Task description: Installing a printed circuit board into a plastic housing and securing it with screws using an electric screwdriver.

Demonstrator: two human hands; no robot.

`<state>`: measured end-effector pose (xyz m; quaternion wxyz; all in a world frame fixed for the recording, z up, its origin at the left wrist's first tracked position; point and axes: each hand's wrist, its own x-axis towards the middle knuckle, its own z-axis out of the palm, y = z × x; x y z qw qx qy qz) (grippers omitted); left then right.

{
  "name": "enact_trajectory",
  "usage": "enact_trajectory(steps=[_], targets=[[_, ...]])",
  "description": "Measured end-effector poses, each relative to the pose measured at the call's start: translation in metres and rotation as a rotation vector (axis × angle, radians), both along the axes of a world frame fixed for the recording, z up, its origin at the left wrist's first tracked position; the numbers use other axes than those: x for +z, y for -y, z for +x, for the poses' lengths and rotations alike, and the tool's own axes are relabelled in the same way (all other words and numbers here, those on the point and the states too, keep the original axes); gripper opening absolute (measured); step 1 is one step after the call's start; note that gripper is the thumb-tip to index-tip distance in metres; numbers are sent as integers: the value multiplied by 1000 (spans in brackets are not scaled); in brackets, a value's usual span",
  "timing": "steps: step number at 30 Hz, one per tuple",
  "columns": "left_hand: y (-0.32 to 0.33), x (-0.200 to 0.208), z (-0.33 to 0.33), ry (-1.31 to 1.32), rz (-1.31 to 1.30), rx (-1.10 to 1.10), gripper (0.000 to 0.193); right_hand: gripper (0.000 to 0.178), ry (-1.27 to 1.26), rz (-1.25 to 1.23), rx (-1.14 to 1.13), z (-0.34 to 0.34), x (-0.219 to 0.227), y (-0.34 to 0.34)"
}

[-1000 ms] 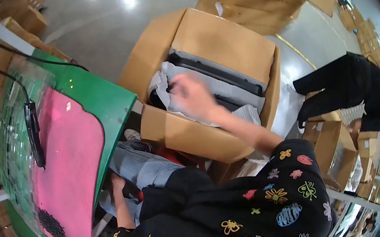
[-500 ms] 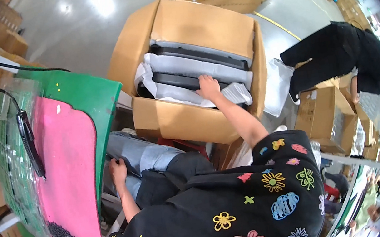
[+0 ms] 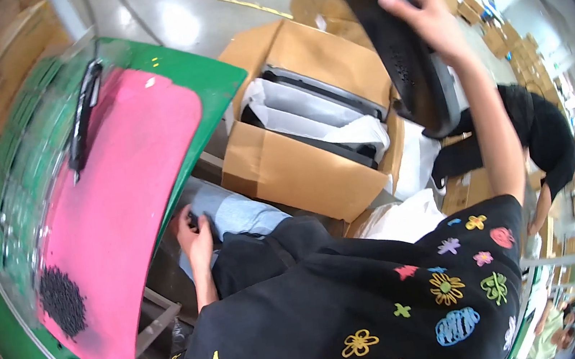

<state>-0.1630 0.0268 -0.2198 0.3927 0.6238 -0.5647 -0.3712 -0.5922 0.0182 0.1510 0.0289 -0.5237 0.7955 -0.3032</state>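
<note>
My right hand, raised above the far right side of the carton, grips a long black plastic panel by its edge. The panel is tilted, and its upper end runs out of the picture. Low by my thigh, my left hand is curled around a small dark object, too small to name. In the open cardboard carton stand more black panels with white foam sheets between them.
At left, a green table bears a pink mat with a heap of small black pieces. A corded black power screwdriver is over the mat. A white plastic bag lies beside the carton. A co-worker in black bends at right.
My right hand has lifted a black panel out of the carton, up and to the right. My left hand has shifted slightly and a dark object now shows in it. The view has turned.
</note>
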Motion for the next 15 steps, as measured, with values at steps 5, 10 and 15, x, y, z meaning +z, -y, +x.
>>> enact_trajectory(steps=[5, 10, 15], targets=[[-47, 142, -34, -244, -578, -535, 58, 28, 448, -425, 407, 87, 59, -2], [-63, 188, -21, -741, -486, -300, 58, 24, 896, -224, 914, 170, 59, 6], [-88, 217, 64, -1359, -141, -67, 43, 89, -722, 2, 1389, 223, 11, 29]])
